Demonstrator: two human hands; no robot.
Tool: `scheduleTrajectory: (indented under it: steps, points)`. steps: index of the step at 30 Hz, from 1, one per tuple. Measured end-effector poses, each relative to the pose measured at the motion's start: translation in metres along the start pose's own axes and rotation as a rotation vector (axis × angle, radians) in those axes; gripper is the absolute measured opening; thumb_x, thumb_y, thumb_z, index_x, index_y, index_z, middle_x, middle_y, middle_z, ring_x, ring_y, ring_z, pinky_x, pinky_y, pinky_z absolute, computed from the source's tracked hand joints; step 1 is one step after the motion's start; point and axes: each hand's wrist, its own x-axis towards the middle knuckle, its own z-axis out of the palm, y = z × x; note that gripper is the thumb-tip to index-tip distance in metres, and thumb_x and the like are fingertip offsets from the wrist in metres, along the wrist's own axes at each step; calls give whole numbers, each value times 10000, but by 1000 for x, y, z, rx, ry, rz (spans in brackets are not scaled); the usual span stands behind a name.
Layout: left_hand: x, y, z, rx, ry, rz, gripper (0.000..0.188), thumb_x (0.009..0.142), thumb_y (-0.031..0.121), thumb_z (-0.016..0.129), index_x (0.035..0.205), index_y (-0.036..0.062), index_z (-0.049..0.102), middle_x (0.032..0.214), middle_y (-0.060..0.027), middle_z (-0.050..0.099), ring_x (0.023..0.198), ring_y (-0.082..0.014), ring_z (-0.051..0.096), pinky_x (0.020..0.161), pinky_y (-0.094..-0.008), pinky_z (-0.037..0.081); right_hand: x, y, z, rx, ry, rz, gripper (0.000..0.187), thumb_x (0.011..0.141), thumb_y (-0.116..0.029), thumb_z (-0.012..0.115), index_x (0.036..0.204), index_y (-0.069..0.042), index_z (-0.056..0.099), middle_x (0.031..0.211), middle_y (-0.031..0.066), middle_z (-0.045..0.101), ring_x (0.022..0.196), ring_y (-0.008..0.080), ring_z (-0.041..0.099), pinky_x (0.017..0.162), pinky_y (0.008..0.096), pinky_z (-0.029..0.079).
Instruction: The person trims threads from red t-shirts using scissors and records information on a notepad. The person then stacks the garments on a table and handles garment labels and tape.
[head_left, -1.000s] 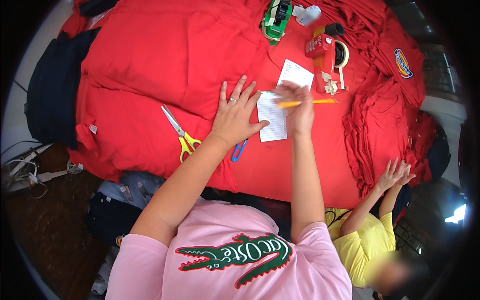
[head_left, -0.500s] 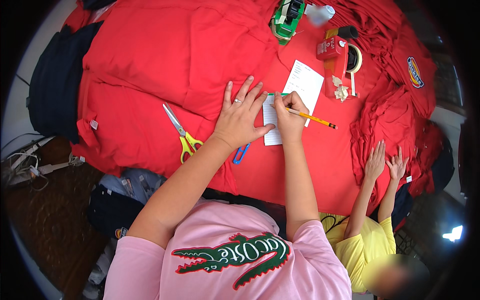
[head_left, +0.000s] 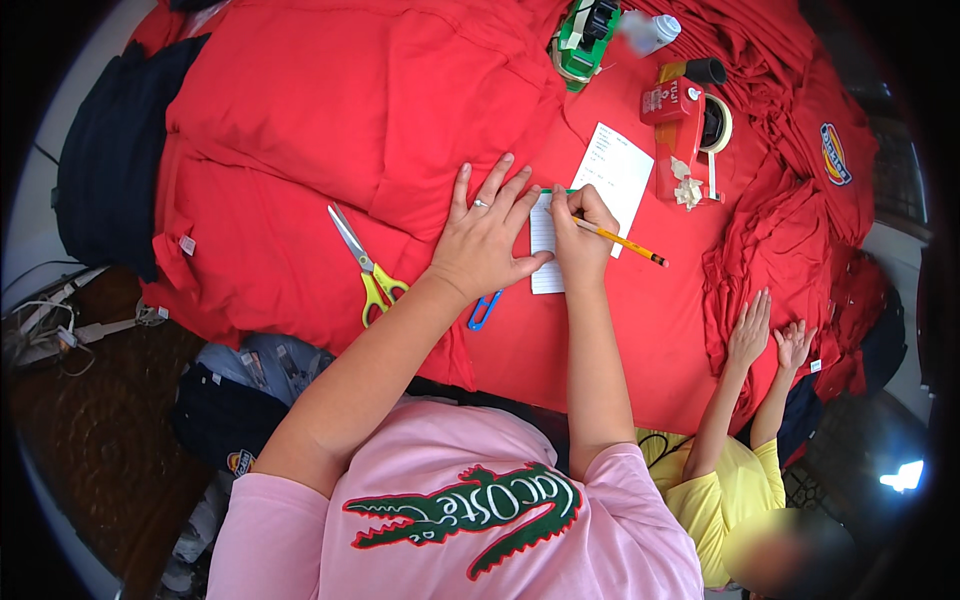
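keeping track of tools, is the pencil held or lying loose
Held: the right hand grips the pencil over the notepad, its eraser end sticking out to the right.

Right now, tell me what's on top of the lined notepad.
The right hand holding a pencil and the thumb of the left hand. What they cover is hidden.

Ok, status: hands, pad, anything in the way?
Right hand holds pencil over pad. Left hand spread, thumb at pad's edge. Scissors off to the left.
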Motion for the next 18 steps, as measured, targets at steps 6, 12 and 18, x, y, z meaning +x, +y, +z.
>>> scheduleTrajectory:
  steps: [6,12,18]
  points:
    - [1,0,1,2,4,2,809,754,540,833,1414,113,639,1599,-58,477,1601,-263,257,1282,-640,73,0,-1,1,0,24,-5,372,915,-34,772,689,-20,476,571,35,458,529,105,385,498,309,352]
    - [0,0,0,-4,11,2,799,757,533,836,1406,107,643,1592,-59,489,1593,-269,280,1278,-641,81,0,-3,0,-45,7,-30,353,914,-28,764,697,-17,486,573,44,465,525,113,389,499,316,359]
    - [0,2,0,0,20,7,792,763,537,832,1397,98,648,1588,-70,500,1588,-274,300,1276,-645,77,-2,-6,-3,46,12,34,337,930,-36,762,710,-26,507,578,16,488,532,83,429,504,295,375]
